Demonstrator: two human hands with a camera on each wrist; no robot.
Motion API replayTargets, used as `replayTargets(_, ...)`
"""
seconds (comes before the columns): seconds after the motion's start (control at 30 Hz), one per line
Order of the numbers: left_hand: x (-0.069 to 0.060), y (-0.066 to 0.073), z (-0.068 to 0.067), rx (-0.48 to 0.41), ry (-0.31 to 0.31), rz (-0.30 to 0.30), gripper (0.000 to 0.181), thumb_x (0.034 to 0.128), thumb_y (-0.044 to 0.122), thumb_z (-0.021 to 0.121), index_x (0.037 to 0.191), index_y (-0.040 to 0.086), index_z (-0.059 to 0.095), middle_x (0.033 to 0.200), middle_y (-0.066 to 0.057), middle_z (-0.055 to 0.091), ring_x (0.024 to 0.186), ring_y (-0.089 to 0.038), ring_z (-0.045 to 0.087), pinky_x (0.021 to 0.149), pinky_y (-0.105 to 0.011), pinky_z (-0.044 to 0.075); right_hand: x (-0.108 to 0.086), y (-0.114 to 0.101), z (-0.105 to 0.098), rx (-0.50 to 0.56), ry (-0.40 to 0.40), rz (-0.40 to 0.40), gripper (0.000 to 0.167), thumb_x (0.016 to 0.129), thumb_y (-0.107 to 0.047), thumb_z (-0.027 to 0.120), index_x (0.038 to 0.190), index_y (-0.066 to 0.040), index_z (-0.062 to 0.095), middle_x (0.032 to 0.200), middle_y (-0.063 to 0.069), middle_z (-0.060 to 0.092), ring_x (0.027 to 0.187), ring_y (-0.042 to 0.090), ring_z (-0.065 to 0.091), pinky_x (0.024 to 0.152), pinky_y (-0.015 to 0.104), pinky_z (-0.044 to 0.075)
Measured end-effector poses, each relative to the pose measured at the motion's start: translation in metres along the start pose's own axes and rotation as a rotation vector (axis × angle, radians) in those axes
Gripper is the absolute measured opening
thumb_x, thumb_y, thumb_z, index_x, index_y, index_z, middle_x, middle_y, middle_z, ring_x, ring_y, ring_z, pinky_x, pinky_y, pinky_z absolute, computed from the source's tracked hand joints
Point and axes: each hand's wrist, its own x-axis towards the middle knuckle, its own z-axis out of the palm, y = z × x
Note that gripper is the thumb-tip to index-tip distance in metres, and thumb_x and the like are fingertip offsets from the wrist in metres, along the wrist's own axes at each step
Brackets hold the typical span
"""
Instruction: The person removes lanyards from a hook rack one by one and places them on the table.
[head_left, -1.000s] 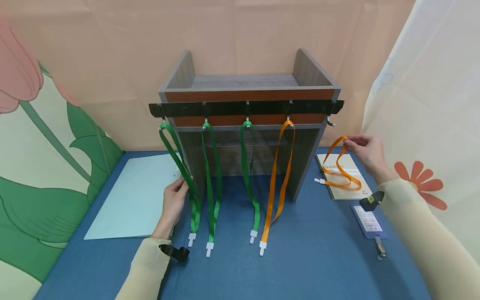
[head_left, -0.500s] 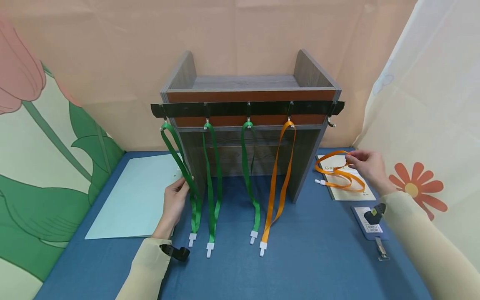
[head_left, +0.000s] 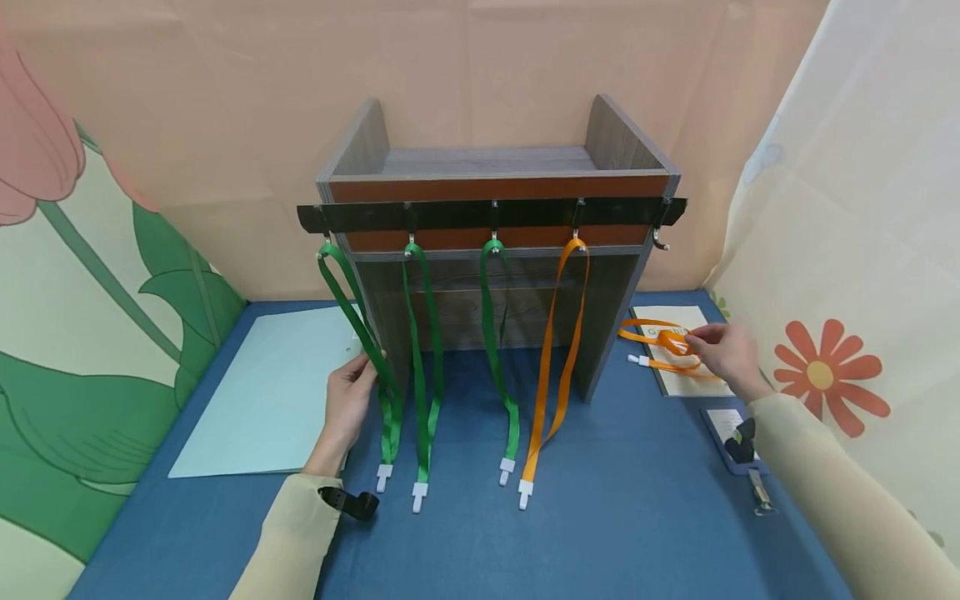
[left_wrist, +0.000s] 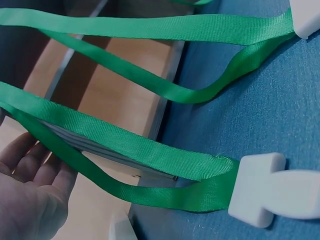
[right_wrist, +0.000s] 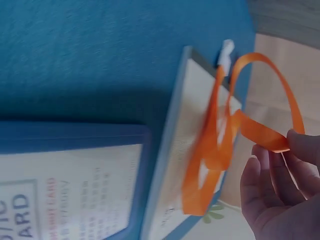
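Blue cloth-covered table (head_left: 600, 533) takes up the lower view, peach backdrop (head_left: 480, 50) behind. Grey wood-grain shelf unit (head_left: 630, 142) stands upright on it at centre, back toward the backdrop. Pale-blue sheet or folder (head_left: 262, 400), can't tell which, lies flat left of the shelf. Black hook rail (head_left: 450, 215) runs across the shelf front, ends overhanging both sides. Four lanyards hang from it, one per hook, left to right: first green lanyard (head_left: 388, 433), second green lanyard (head_left: 423, 454), third green lanyard (head_left: 487, 308), hanging orange lanyard (head_left: 545, 358). Cream-covered book (head_left: 693, 387) lies flat right of the shelf, title partly covered. Loose orange lanyard (right_wrist: 218, 159) is looped over that book, upper part lifted. Right hand (head_left: 726, 352) has it pinched between thumb and fingers, just above the book. Left hand (head_left: 349, 396) released, fingers loosely extended behind the first green lanyard, by the shelf's left side; contact there can't tell. Blue-framed card holder (right_wrist: 75, 200) on the table, near side of the book, metal clip (head_left: 760, 492) toward the viewer. White plastic clip (head_left: 638, 360) of the loose lanyard pokes past the book's left edge.
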Motion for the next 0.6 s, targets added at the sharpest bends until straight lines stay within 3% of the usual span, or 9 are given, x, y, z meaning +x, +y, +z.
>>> replayTargets(0.3, 0.000, -0.001, 0.000, 0.004, -0.008, 0.004, 0.033, 0.0967, 0.019, 0.059, 0.119, -0.005, 0.064, 0.104, -0.019, 0.066, 0.087, -0.009, 0.059, 0.076, -0.022, 0.046, -0.002, 0.017, 0.010, -0.065, -0.070, 0.035, 0.032, 0.094, -0.022, 0.062, 0.108, 0.007, 0.063, 0.099, 0.024, 0.063, 0.082, 0.031, 0.054, 0.061, 0.029, 0.048)
replayTargets(0.6, 0.000, 0.000, 0.000, 0.002, 0.006, 0.012, 0.032, 0.0964, 0.018, 0.059, 0.117, -0.006, 0.065, 0.094, -0.003, 0.068, 0.085, -0.010, 0.058, 0.075, -0.026, 0.046, -0.001, 0.025, 0.017, -0.107, -0.105, 0.121, 0.042, 0.093, -0.027, 0.063, 0.113, 0.011, 0.060, 0.101, 0.026, 0.059, 0.079, 0.031, 0.054, 0.059, 0.029, 0.049)
